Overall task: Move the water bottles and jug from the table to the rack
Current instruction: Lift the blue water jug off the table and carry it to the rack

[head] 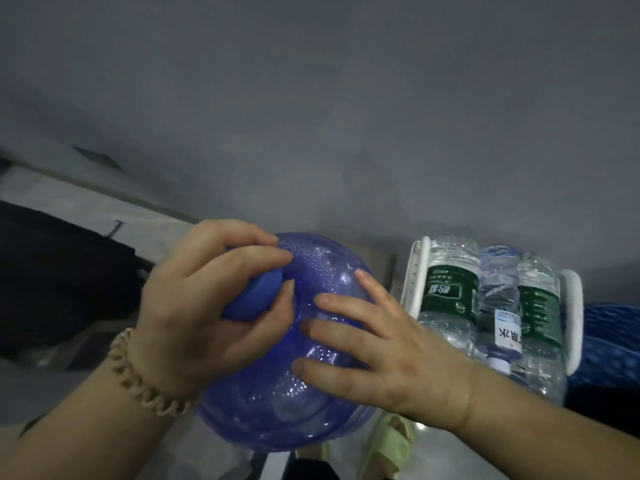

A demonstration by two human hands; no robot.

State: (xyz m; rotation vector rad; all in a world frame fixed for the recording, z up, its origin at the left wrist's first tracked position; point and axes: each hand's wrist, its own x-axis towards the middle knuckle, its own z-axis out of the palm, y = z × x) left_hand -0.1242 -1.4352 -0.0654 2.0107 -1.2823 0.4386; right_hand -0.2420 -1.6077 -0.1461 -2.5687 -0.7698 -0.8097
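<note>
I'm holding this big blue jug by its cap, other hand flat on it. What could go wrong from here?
1. Your left hand grips only the cap and your right hand lies flat on the smooth jug, so it might slip.
2. Your sandalled foot appears just below the jug; a drop may hit it.
3. The bottles in the white rack stand close by; swinging the jug could knock them.

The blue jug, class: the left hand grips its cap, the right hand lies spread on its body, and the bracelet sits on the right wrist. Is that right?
Not quite. The head view shows the bracelet on the left wrist. The rest stands: the left hand grips the cap of the blue jug, and the right hand lies spread on it.
</note>
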